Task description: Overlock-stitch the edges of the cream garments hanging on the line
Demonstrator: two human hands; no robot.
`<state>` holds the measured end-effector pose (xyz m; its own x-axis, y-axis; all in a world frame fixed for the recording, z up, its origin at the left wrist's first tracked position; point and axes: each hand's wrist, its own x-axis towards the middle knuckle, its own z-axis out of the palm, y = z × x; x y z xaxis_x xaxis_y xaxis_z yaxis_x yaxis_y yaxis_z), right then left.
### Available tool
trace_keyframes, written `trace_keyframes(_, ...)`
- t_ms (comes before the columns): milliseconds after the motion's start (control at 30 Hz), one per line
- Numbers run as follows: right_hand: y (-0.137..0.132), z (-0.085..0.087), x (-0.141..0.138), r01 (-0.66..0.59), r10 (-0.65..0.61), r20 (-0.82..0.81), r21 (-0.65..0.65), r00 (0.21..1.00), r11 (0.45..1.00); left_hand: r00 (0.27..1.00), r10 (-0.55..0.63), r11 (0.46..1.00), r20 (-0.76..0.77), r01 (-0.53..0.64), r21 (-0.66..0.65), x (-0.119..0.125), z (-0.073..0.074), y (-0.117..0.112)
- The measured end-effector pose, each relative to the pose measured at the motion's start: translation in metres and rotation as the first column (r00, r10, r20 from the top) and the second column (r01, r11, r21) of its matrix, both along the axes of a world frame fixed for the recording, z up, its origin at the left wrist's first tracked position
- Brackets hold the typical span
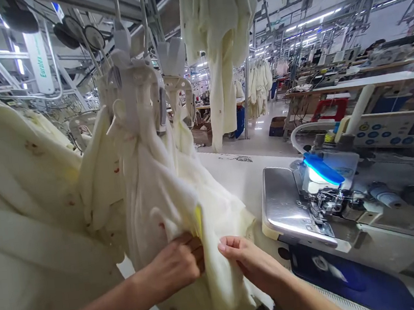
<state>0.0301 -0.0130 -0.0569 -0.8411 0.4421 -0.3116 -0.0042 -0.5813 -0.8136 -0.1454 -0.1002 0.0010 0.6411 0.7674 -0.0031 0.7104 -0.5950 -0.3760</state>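
A cream garment [155,190] of soft, fleecy cloth with small reddish prints hangs in folds from grey clip hangers [137,93]. My left hand [177,262] is closed on the cloth at lower centre, its fingertips hidden in a fold. A bright yellow patch [199,219] shows just above those fingers. To the right, my right hand [249,259] pinches the same garment between thumb and fingers. Between the two hands a length of cloth hangs down. The garment's right side spreads over the white tabletop [227,172].
An overlock sewing machine [323,202] with a lit blue-topped lamp stands close at right, its metal plate [283,198] beside the cloth. More cream garments [22,194] crowd the left. Another garment [220,35] hangs ahead. A dark blue tray [353,277] lies below the machine.
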Motion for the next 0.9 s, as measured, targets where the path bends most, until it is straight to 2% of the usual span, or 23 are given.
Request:
trace_keyframes(67,0.006,0.008,0.009,0.029,-0.026,-0.040,0.073,0.999,0.997,0.999,-0.033,0.999,-0.022,0.034,0.029,-0.007,-0.001,-0.010)
trace_keyframes(133,0.013,0.019,0.021,0.144,-0.127,-0.095,0.203,0.987,0.969,0.998,-0.058,0.996,-0.025,0.060,0.070,-0.012,0.000,-0.020)
trace_keyframes(200,0.019,0.027,0.032,0.260,-0.224,-0.141,0.344,0.964,0.902,0.996,-0.091,0.991,0.012,0.090,0.096,-0.012,0.003,-0.027)
trace_keyframes(267,0.022,0.030,0.040,0.330,-0.290,-0.157,0.463,0.944,0.823,0.984,-0.143,0.986,0.111,0.132,0.100,-0.005,0.013,-0.027)
trace_keyframes(333,0.021,0.030,0.043,0.380,-0.381,-0.124,0.574,0.916,0.725,0.951,-0.181,0.978,0.249,0.148,0.146,0.008,0.030,-0.016)
trace_keyframes(367,0.021,0.030,0.044,0.410,-0.453,-0.097,0.618,0.886,0.671,0.939,-0.169,0.974,0.300,0.114,0.194,0.016,0.040,-0.005)
trace_keyframes(400,0.020,0.030,0.045,0.435,-0.524,-0.074,0.661,0.848,0.611,0.937,-0.123,0.970,0.326,0.044,0.237,0.023,0.050,0.008)
trace_keyframes(467,0.020,0.031,0.049,0.458,-0.646,-0.063,0.757,0.761,0.466,0.945,0.063,0.956,0.322,-0.150,0.251,0.037,0.062,0.040)
trace_keyframes(533,0.021,0.032,0.058,0.422,-0.695,-0.108,0.856,0.711,0.299,0.937,0.215,0.959,0.277,-0.256,0.120,0.051,0.063,0.073)
trace_keyframes(567,0.022,0.033,0.066,0.392,-0.709,-0.129,0.893,0.693,0.221,0.934,0.240,0.966,0.266,-0.258,0.035,0.060,0.059,0.087)
trace_keyframes(600,0.022,0.033,0.074,0.373,-0.740,-0.135,0.913,0.659,0.166,0.932,0.233,0.972,0.279,-0.234,-0.030,0.070,0.053,0.098)
trace_keyframes(633,0.022,0.032,0.083,0.369,-0.788,-0.120,0.919,0.604,0.142,0.929,0.212,0.977,0.303,-0.199,-0.072,0.081,0.045,0.107)
trace_keyframes(667,0.022,0.031,0.092,0.374,-0.844,-0.076,0.915,0.530,0.152,0.922,0.195,0.980,0.335,-0.175,-0.091,0.094,0.038,0.114)
trace_keyframes(733,0.023,0.026,0.109,0.398,-0.928,0.060,0.892,0.367,0.215,0.903,0.202,0.979,0.378,-0.173,-0.110,0.117,0.026,0.124)
trace_keyframes(800,0.028,0.020,0.119,0.373,-0.954,0.161,0.893,0.253,0.250,0.898,0.226,0.973,0.378,-0.186,-0.139,0.134,0.019,0.134)
trace_keyframes(900,0.044,0.014,0.125,0.231,-0.974,0.167,0.952,0.155,0.200,0.908,0.235,0.970,0.346,-0.198,-0.139,0.143,0.015,0.153)
